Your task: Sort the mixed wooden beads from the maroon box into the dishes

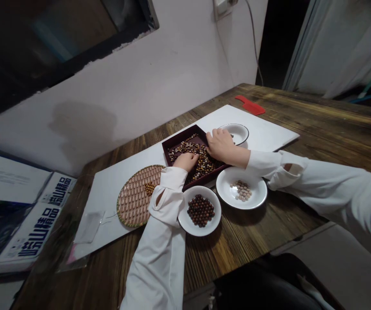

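Note:
A dark maroon box (167, 151) holds many mixed round beads (201, 167) in brown, yellow and pale tones. My left hand (186, 161) is over the box's near left side, its fingers pinched together among the beads. Across the right side of the box lies my right hand (221, 145), fingers curled down and closed; whatever they grip is hidden. In front stands a white bowl (183, 217) of dark reddish-brown beads (201, 210). To its right, another white bowl (257, 199) contains pale beige beads (242, 190).
A woven round tray (134, 200) with yellowish beads (149, 188) lies left. Behind my right hand is a third white bowl (242, 130). Beyond the white board (269, 133) lies a red comb-like piece (251, 105). A clear plastic bag (89, 227) sits on the board's left end.

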### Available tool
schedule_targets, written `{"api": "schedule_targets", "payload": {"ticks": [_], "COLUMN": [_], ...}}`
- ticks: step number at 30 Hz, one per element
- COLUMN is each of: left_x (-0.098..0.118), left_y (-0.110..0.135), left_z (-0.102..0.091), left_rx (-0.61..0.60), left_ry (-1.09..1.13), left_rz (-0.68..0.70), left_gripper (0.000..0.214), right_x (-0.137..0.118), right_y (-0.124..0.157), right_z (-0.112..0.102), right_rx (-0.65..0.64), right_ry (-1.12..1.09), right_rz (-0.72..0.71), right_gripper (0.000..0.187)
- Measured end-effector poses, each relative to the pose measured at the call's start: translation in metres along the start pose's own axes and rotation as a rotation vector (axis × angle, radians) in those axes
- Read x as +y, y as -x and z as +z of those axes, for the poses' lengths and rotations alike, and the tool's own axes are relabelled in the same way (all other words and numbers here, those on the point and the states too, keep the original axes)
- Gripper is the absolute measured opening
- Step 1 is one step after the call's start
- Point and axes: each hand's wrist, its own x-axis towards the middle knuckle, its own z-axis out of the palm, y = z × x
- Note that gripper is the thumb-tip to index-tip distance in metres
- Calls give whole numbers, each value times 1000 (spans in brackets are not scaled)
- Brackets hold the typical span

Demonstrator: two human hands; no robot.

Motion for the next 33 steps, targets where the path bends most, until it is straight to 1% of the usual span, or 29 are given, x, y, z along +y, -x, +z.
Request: {"api": "schedule_targets", "payload": {"ticks": [14,20,24,28,33], "left_x": [-2,-1,-1,-1,-1], "left_y": [-2,-1,-1,-1,-1], "left_z": [2,1,1,1,1], "left_rx": [6,1,11,6,8], "left_ry": [-4,2,-20,-16,-16], "left_rz": [-1,-7,-7,-6,-10], "left_gripper": [44,45,44,45,44], "right_x": [3,3,2,2,1], "right_y": [-1,-1,0,1,1], "right_z": [0,-2,-2,1,2], "right_rx": [31,21,24,22,6], "right_ry": [51,52,100,142,176], "right_rz": [-50,-57,-49,-16,-21], "right_gripper": [36,39,40,44,51]}}
